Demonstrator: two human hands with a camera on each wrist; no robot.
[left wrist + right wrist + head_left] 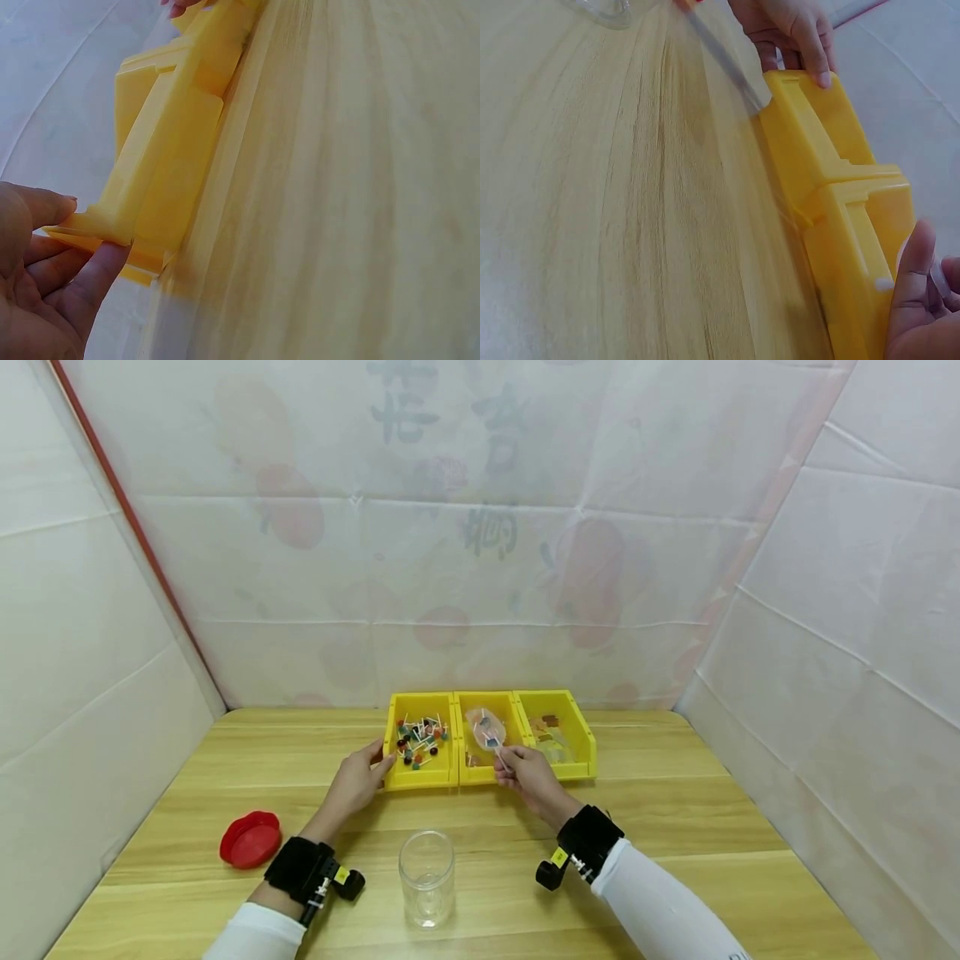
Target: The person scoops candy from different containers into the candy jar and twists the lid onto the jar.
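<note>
My right hand pinches a clear plastic bag of sweets by its near end over the middle yellow plastic bin; the bag's length runs away from that grip. My left hand grasps the left yellow bin's near corner. The clear glass jar stands on the wooden tabletop, well nearer me than either grip, between them.
</note>
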